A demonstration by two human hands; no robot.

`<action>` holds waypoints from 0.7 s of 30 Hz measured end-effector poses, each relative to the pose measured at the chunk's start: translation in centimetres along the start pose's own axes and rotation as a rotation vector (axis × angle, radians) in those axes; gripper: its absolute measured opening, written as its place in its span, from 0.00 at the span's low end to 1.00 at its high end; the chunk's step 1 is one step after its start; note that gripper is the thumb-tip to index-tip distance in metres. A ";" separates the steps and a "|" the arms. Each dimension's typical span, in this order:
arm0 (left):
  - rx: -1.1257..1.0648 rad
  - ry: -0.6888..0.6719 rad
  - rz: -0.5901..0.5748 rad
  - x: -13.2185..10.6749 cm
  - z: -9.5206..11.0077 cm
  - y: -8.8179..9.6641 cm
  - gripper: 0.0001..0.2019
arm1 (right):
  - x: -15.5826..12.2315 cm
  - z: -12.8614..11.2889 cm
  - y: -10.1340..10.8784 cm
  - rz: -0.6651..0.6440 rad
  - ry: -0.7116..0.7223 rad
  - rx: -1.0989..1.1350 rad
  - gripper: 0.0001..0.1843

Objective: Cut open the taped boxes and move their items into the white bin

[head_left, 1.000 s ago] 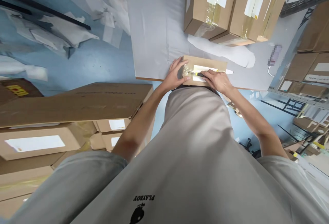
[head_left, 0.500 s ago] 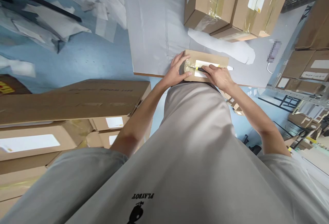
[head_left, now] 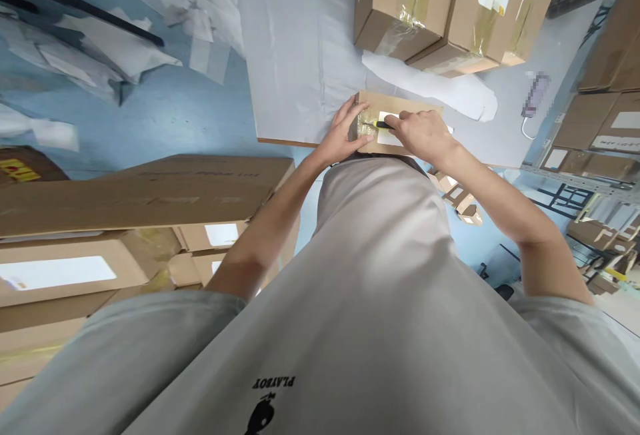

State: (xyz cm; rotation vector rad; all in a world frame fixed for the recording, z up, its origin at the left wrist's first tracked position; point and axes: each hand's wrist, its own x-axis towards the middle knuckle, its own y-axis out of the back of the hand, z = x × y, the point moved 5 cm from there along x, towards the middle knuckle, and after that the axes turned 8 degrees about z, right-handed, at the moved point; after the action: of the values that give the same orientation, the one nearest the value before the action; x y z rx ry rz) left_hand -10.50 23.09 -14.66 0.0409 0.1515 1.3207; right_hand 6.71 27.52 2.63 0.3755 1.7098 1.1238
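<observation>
A small cardboard box [head_left: 371, 146] with clear tape over its left end lies at the near edge of the grey table, close against my shirt. Around that left end my left hand [head_left: 345, 134] grips the box, thumb on the near side and fingers on the far side. My right hand [head_left: 425, 134] is closed on a black and yellow utility knife [head_left: 383, 124]. The knife's tip points left and meets the taped end. Part of a white label on the box shows beneath my right hand, which hides the rest.
Two larger taped cartons [head_left: 407, 5] stand at the back of the grey table [head_left: 287, 55]. A white padded strip [head_left: 435, 87] lies before them. Stacked cartons [head_left: 150, 195] rise at left. White bags [head_left: 115, 48] lie at upper left, and shelved boxes [head_left: 615, 122] stand at right.
My right hand has turned, its knuckles rising and its elbow swinging outward, with the knife still at the taped end. My left hand keeps its hold on the box.
</observation>
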 end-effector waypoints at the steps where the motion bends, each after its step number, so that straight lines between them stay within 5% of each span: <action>1: 0.007 -0.001 0.000 0.0 -0.1 0.0 0.53 | 0.1 -0.2 0.0 0.001 -0.008 0.008 0.34; 15: 0.024 0.020 0.036 -0.3 0.2 0.3 0.46 | 0.6 -0.2 -1.8 0.121 0.059 0.098 0.40; 21: 0.062 0.020 0.035 -0.3 0.6 0.4 0.50 | -0.5 2.2 -2.7 0.135 0.067 0.126 0.40</action>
State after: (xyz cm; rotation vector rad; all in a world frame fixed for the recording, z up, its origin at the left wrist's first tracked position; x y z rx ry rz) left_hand -10.83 22.95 -13.97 0.0834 0.2096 1.3512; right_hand 9.48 26.90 0.55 0.5435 1.8418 1.1393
